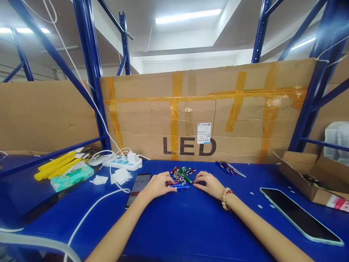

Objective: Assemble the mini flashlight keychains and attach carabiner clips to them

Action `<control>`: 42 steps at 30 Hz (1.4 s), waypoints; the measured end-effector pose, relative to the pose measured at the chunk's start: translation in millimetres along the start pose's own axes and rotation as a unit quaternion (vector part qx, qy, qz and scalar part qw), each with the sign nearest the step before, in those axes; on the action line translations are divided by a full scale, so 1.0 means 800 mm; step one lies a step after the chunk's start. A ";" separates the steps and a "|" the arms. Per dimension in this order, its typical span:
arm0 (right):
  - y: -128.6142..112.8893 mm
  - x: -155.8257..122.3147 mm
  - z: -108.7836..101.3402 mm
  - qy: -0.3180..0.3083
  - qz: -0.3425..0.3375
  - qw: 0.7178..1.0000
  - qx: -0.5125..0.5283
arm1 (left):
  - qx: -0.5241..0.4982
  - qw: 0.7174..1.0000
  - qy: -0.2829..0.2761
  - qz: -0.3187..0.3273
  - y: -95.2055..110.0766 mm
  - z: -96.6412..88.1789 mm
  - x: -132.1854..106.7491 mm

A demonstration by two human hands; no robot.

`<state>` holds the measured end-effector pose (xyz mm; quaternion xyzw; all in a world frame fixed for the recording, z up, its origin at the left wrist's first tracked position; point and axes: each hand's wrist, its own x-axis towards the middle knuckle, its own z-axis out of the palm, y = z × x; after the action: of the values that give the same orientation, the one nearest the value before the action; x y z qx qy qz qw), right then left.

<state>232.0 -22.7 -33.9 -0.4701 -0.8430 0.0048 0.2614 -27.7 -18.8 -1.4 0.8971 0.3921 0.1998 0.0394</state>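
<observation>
A small pile of coloured pen-like tubes (183,174), red, green, blue and silver, lies on the blue table (191,225) in front of a cardboard sheet marked LED. My left hand (158,185) rests at the pile's left side with fingers curled against a blue tube (182,187) lying in front of the pile. My right hand (208,183), with a bead bracelet at the wrist, sits at the pile's right side, fingers bent down onto the tubes' ends. What each hand actually grips is too small to make out.
A phone showing a timer (138,189) lies left of my left hand. A white power strip (123,162), cables, a tissue pack (72,176) and yellow sticks (56,165) are further left. More tubes (229,167), a large phone (300,216) and an open carton (311,178) lie right.
</observation>
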 end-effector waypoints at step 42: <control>-0.070 -0.009 -0.015 0.204 -0.008 0.971 0.122 | -0.267 0.955 0.088 -0.096 0.069 0.042 0.001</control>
<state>196.1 -62.6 -12.5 -0.4193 -0.7685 0.0095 0.4832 23.9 -54.0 -19.3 0.7907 0.4106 0.3705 0.2624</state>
